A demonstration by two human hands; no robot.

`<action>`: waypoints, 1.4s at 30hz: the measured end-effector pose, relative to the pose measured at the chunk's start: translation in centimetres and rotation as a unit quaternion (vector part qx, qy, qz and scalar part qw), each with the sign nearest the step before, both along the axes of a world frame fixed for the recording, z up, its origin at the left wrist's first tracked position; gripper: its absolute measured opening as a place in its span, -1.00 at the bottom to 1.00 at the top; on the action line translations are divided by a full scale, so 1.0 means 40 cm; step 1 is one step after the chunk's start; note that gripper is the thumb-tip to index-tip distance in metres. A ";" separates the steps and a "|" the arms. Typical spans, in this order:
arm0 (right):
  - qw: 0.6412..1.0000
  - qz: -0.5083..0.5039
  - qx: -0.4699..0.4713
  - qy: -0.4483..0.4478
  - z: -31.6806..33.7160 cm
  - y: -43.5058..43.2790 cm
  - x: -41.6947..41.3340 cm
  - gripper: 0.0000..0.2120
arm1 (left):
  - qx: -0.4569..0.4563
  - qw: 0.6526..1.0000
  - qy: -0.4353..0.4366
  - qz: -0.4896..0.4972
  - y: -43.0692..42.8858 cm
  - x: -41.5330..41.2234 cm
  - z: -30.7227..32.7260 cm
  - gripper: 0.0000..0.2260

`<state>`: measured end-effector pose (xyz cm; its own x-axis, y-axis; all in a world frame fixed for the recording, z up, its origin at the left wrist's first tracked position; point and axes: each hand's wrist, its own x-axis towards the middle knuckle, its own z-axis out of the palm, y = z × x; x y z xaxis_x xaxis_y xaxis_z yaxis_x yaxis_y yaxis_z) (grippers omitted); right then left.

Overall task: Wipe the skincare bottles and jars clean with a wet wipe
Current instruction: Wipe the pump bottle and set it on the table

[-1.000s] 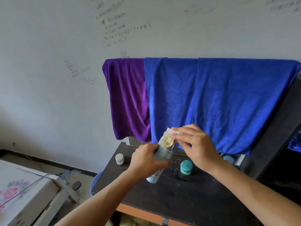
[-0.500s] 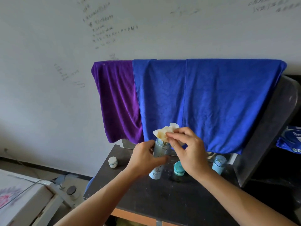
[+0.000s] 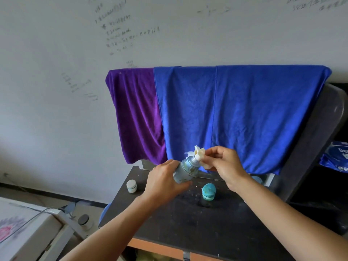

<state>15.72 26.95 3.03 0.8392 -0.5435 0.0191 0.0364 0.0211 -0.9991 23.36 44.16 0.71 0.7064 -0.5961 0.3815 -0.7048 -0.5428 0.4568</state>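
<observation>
My left hand (image 3: 163, 182) grips a pale blue pump bottle (image 3: 186, 171) by its lower body and holds it tilted, top pointing up and right, above the dark table (image 3: 188, 223). My right hand (image 3: 224, 164) pinches a crumpled, yellow-stained wet wipe (image 3: 199, 153) against the bottle's pump head. A teal-lidded jar (image 3: 208, 192) stands on the table below my right wrist. A small white-lidded jar (image 3: 131, 186) stands near the table's back left corner. Another light blue lid (image 3: 257, 179) peeks out behind my right wrist.
A purple towel (image 3: 139, 117) and a blue towel (image 3: 235, 113) hang behind the table. A dark panel (image 3: 312, 140) leans at the right, with a blue pack (image 3: 337, 157) beyond it. At the lower left are a white box (image 3: 24, 234) and a black-capped container (image 3: 84, 220).
The bottle has tilted further to the right in my left hand. My right hand with the wipe has shifted from the bottle's shoulder up onto the pump head. The camera has turned slightly.
</observation>
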 end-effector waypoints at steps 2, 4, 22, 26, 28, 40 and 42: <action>0.997 -0.064 -0.012 -0.029 0.012 -0.009 -0.006 -0.87 | -0.006 1.000 0.007 0.001 0.002 -0.001 0.005 -0.65; 0.985 -0.119 -0.088 -0.084 0.034 -0.010 -0.030 -0.87 | 0.008 1.000 0.006 0.018 0.005 0.004 0.012 -0.62; 0.933 -0.010 -0.353 -0.065 0.021 0.046 -0.050 -0.83 | 0.129 0.972 -0.198 -0.008 0.018 0.027 0.015 -0.70; 0.951 -0.060 -0.275 -0.125 0.039 0.036 -0.059 -0.79 | 0.131 0.978 -0.165 -0.014 0.024 0.028 0.025 -0.67; 0.943 -0.098 -0.279 -0.155 0.058 0.022 -0.059 -0.80 | 0.143 0.976 -0.163 -0.007 0.026 0.029 0.022 -0.67; 0.959 -0.026 -0.281 -0.014 0.055 -0.063 -0.059 -0.92 | 0.150 0.963 -0.222 0.028 0.050 0.042 0.041 -0.64; 0.948 -0.069 -0.302 -0.069 0.084 -0.041 -0.059 -0.93 | 0.155 0.958 -0.238 0.029 0.047 0.036 0.043 -0.62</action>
<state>13.36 25.33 6.40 0.7281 -0.5021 0.4668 0.1293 -0.5681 -0.8127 24.80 46.04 2.44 0.5321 -0.6977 0.4797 -0.7577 -0.6452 -0.0978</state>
